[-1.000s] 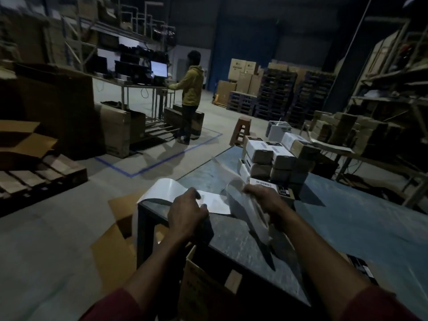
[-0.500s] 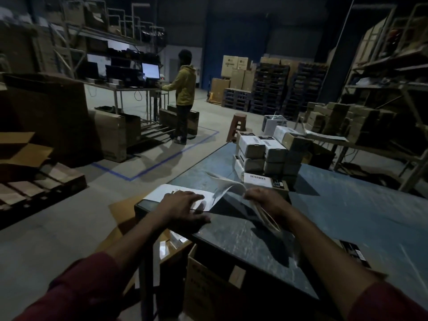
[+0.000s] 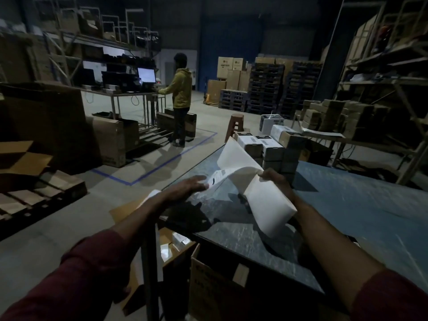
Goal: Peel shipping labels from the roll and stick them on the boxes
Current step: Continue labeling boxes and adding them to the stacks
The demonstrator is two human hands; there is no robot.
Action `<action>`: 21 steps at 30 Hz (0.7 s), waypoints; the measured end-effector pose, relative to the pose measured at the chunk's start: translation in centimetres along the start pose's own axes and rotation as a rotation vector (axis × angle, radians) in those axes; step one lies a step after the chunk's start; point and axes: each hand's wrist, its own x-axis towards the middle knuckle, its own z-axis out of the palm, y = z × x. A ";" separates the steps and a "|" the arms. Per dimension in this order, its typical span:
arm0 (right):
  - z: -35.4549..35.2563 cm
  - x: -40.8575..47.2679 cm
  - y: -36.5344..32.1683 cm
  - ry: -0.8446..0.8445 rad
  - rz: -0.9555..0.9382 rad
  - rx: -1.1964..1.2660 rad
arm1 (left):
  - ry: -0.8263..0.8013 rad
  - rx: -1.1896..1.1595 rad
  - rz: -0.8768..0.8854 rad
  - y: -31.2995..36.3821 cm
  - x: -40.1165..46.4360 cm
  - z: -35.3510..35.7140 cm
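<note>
White, thin and floppy — the long strip of label paper (image 3: 259,195), pinched near its middle by the right hand (image 3: 274,179) and lifted off the dark, shiny table top (image 3: 254,239). Top end curled up in the air, bottom end hanging down past the wrist. Lying under the left hand (image 3: 190,185), one printed white label (image 3: 216,178), half peeled, its far edge apparently joined to the strip. Left hand flat and spread, fingers straight, pressing down near the table's far left corner, palm down, arm reaching forward in a dark red sleeve (image 3: 76,281). Right hand closed on the strip, fingers curled round the paper, wrist turned so the sheet folds over it, arm stretched out along the table. Could go wrong in a few ways: pulled too fast, and the label could tear or curl back and stick to itself; pulled crooked, and the sticky side could grab the table instead of a box. Floppy strip might also swing and fold onto the glue. Very dim room — hard to see the label's edge, so easy to miss a wrinkle. Just behind the hands, the stack of small white and brown cardboard boxes (image 3: 268,149), some with labels on top already, close enough to reach but also close enough to bump and knock over. Cannot tell which box is next.
</note>
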 end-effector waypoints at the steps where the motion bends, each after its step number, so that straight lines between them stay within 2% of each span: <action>1: 0.0 -0.1 0.0 0.012 -0.013 0.012 | -0.057 -0.080 -0.036 0.4 0.1 -0.4; 3: -0.2 0.2 0.7 0.032 -0.058 -0.015 | -0.091 -0.029 -0.044 0.6 -0.1 -1.3; 5: -0.2 0.7 1.6 0.003 -0.018 0.021 | -0.079 -0.010 -0.055 -0.5 -0.5 -2.5; 8: -0.7 1.8 2.9 0.048 0.051 0.064 | -0.115 -0.092 -0.059 -1.2 -1.5 -4.4; 10: -1.0 2.7 3.3 0.074 0.074 -0.001 | -0.068 -0.176 -0.032 -0.8 -2.4 -5.3; 12: -0.9 3.2 3.5 0.088 0.088 -0.109 | -0.032 -0.275 -0.026 -0.1 -3.3 -5.6; 16: -0.6 3.5 2.9 0.058 0.181 -0.365 | -0.088 -0.337 0.011 -0.3 -4.1 -5.7; 21: 0.2 5.3 2.7 0.192 -0.034 -0.974 | 0.004 -0.428 0.079 -1.3 -3.8 -3.2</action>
